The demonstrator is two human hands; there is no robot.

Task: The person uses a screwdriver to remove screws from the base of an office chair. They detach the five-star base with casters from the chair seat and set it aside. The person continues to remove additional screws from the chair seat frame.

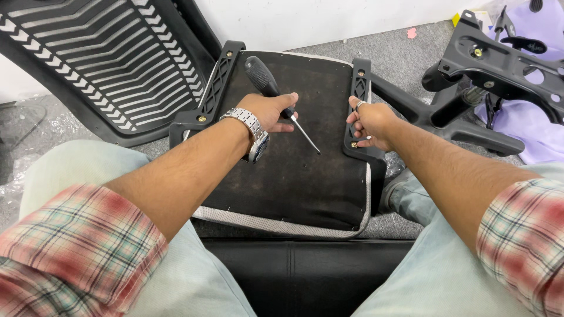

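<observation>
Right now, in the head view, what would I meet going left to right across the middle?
Slatted black chair back → left hand gripping a black-handled screwdriver → upturned seat underside → right hand at the seat's black side bracket → black metal chair mechanism.

Over the middle of the upturned seat underside (294, 176) I have open room, but the two black brackets (214, 88) at its sides, the mesh backrest (106, 53) left of it and the metal base (499, 64) right of it block me.
</observation>
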